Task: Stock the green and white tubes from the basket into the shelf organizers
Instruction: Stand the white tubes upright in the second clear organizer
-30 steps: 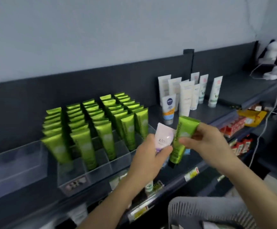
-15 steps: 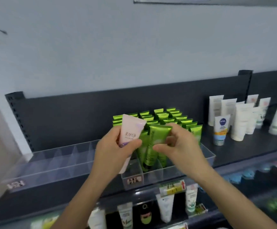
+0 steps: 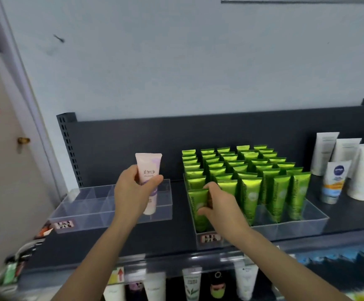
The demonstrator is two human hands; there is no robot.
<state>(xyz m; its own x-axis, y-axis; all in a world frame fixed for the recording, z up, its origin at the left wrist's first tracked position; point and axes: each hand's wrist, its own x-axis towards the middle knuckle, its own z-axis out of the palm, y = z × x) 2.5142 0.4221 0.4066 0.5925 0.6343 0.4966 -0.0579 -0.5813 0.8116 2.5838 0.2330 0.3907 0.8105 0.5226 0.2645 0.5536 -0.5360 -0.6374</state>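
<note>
Stocking well advanced: right organizer nearly full, rows of green tubes. Right hand, thumb and fingers pinching one green tube, upright, going into the front-left slot. Left hand, fingers curled round a pink-white tube, upright over the left organizer, which shows no tubes yet. Basket out of view. Loose white tubes stand to the right, well apart; nothing obstructs.

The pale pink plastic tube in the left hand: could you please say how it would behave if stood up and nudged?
The pale pink plastic tube is tall and widest at its crimped top, so it would probably tip easily. The left hand holds it up alone, so it seems light.
</note>
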